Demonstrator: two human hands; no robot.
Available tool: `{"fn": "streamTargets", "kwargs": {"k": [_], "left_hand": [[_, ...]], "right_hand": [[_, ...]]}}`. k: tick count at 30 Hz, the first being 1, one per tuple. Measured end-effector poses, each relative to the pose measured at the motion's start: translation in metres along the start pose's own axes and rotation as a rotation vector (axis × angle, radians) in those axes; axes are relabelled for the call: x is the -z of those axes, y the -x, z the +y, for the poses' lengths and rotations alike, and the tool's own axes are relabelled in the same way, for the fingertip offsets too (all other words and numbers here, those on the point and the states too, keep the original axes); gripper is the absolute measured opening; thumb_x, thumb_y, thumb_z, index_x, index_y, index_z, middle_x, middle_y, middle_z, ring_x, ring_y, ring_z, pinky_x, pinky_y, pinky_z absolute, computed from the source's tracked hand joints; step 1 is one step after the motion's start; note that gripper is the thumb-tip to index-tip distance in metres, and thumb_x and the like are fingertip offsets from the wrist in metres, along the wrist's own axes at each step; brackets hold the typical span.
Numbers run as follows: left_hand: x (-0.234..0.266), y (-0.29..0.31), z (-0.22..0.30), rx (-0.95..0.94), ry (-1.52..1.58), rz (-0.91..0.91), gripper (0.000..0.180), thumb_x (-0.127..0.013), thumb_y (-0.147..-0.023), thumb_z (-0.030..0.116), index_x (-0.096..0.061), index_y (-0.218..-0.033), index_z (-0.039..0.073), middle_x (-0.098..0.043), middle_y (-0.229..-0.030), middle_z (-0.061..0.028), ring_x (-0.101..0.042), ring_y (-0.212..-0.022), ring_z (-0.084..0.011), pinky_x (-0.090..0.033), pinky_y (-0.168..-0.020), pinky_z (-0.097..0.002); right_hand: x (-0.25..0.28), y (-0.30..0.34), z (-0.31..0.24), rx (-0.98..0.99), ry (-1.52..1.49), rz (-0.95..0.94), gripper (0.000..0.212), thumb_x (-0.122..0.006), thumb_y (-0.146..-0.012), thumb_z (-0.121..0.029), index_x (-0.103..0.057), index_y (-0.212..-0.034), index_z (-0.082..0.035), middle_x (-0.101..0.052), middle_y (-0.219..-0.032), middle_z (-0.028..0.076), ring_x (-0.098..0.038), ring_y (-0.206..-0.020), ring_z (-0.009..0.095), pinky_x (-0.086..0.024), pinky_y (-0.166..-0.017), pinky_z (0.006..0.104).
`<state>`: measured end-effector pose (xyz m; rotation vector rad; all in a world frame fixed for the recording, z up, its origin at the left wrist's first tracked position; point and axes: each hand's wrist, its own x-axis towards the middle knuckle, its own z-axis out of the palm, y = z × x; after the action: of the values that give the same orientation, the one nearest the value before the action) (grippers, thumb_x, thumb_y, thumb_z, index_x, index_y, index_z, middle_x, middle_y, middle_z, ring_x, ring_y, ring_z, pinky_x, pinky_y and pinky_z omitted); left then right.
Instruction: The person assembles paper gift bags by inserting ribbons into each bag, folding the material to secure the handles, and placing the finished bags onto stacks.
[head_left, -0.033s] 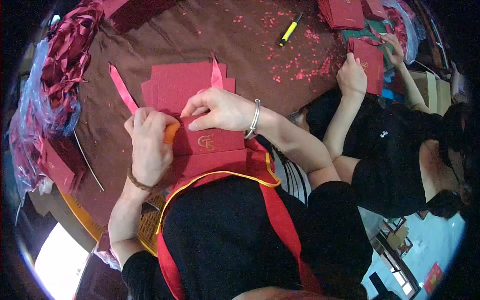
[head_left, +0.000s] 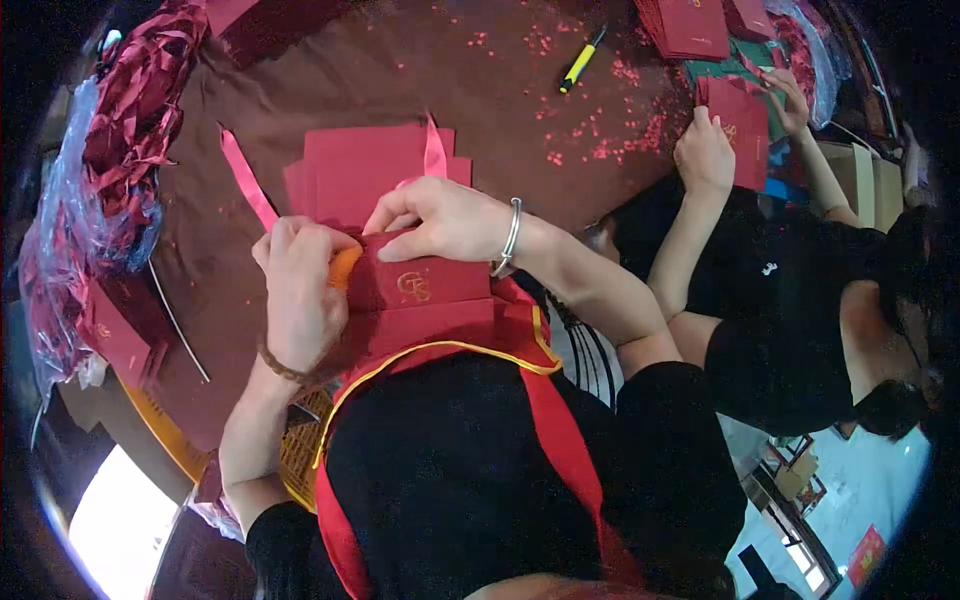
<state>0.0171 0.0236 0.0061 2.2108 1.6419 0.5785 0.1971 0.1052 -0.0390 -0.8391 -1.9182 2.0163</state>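
Observation:
A red paper gift bag [head_left: 445, 282] with a gold emblem lies in front of me, its near part against my red apron [head_left: 545, 415]. My left hand [head_left: 300, 285] is closed at the bag's upper left edge. A small orange piece [head_left: 345, 267] shows at its thumb; whether it is held or worn I cannot tell. My right hand [head_left: 430, 222] pinches the bag's top edge, thumb on the front and curled fingers behind. A pink ribbon [head_left: 247, 178] sticks out past my left hand, and another ribbon end [head_left: 434, 150] rises beyond my right. More red bags [head_left: 362, 155] lie beneath, farther out.
A yellow pen [head_left: 578, 70] lies on the brown tablecloth [head_left: 480, 115] near scattered red dots [head_left: 620, 115]. Bundled red ribbons [head_left: 135, 110] in plastic and red bags [head_left: 125, 330] are at left. At right, a co-worker's hands [head_left: 705, 155] handle a red bag [head_left: 738, 125].

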Motion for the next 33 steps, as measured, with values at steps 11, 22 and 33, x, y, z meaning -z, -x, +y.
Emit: {"fn": "streamTargets", "kwargs": {"k": [11, 22, 33], "left_hand": [[-0.017, 0.01, -0.005, -0.279, -0.273, 0.176, 0.02, -0.059, -0.067, 0.007, -0.055, -0.087, 0.008, -0.053, -0.085, -0.0045, -0.05, -0.091, -0.0245, -0.032, -0.083, -0.0407], [-0.028, 0.018, 0.002, -0.207, -0.414, 0.181, 0.015, -0.055, -0.068, 0.015, -0.052, -0.08, 0.008, -0.052, -0.081, -0.005, -0.049, -0.093, -0.0221, -0.031, -0.083, -0.0412], [-0.015, 0.013, 0.005, -0.184, -0.517, -0.001, 0.012, -0.053, -0.069, 0.014, -0.051, -0.078, 0.007, -0.051, -0.076, -0.0053, -0.046, -0.085, -0.0223, -0.034, -0.081, -0.0406]], "right_hand": [[-0.001, -0.004, 0.006, -0.042, -0.149, -0.094, 0.025, -0.066, -0.076, -0.007, -0.061, -0.099, 0.002, -0.064, -0.092, 0.005, -0.059, -0.088, 0.011, -0.047, -0.079, 0.0245], [-0.007, 0.0, 0.007, -0.036, -0.169, -0.033, 0.027, -0.062, -0.077, -0.005, -0.06, -0.103, 0.003, -0.065, -0.096, 0.01, -0.061, -0.089, 0.015, -0.048, -0.079, 0.0269], [-0.019, -0.009, 0.01, 0.021, 0.191, 0.043, 0.029, -0.06, -0.073, -0.015, -0.063, -0.099, -0.003, -0.065, -0.093, 0.017, -0.063, -0.091, 0.027, -0.048, -0.08, 0.0349]]}}
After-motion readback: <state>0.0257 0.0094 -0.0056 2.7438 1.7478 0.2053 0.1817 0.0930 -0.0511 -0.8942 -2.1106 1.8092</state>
